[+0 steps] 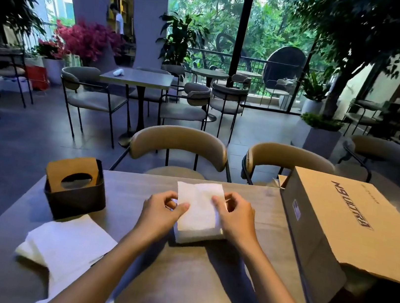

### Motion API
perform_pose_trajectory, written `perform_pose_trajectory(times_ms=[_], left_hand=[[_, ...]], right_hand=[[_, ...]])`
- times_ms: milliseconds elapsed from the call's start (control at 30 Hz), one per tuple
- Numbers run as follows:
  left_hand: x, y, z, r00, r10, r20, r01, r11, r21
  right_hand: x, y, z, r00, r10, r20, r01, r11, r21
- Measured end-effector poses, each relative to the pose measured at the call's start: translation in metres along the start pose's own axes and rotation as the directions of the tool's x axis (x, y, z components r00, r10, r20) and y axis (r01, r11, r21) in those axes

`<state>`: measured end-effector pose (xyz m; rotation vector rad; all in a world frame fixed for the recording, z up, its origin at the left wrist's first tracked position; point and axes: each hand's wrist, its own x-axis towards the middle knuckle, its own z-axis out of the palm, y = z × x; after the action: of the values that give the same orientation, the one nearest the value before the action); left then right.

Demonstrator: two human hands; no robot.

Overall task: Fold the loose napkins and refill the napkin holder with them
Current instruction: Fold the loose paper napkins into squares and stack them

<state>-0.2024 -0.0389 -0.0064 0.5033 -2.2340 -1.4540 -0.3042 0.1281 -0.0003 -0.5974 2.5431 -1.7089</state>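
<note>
At your far left, the loose napkins [68, 245] lie in a slack, overlapping heap near the front edge of the worktop [189, 284]. They are white, thin and soft, so they should weigh next to nothing, crease at a touch and tear if tugged; lift them one at a time by a corner or edge. Just behind them stands the napkin holder [75, 196], a dark, rigid, box-shaped tub with rounded corners. A brown card insert with a round cut-out leans inside it.

At the middle, your left hand [163, 209] pinches the left edge of the top napkin [199, 203] between thumb and fingertips. Your right hand [234, 220] pinches its right edge the same way. That sheet has a faint quilted texture and rests on a neat, square stack of folded napkins [198, 234]. The stack looks compressible, so grip it across both sides when it goes to the holder.

On the right lies a brown paper bag [337, 231], stiff, matte and creased, its mouth open towards you. The worktop itself looks smooth and hard.
</note>
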Motion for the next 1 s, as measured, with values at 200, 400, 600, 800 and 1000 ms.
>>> perform_pose_trajectory(times_ms=[200, 400, 600, 800, 1000], left_hand=[[0.006, -0.008, 0.009, 1.000, 0.002, -0.006, -0.001, 0.984, 0.180], [0.004, -0.016, 0.014, 0.999, 0.022, -0.044, -0.012, 0.976, 0.217], [0.005, -0.015, 0.014, 0.996, 0.047, -0.070, -0.016, 0.923, 0.385], [0.007, -0.003, 0.026, 0.956, 0.293, 0.023, -0.234, 0.708, 0.666], [0.006, -0.029, 0.035, 0.939, 0.118, 0.324, -0.322, 0.633, 0.704]], right_hand=[[0.014, 0.021, 0.010, 0.999, -0.038, -0.002, 0.037, 0.975, -0.218], [0.016, 0.032, 0.013, 0.998, -0.056, 0.003, 0.055, 0.960, -0.273], [0.010, 0.031, 0.017, 0.996, -0.081, -0.047, 0.057, 0.923, -0.380], [-0.002, 0.027, 0.027, 0.905, -0.405, 0.134, 0.392, 0.668, -0.632], [-0.012, 0.045, 0.034, 0.920, -0.187, 0.345, 0.374, 0.681, -0.630]])
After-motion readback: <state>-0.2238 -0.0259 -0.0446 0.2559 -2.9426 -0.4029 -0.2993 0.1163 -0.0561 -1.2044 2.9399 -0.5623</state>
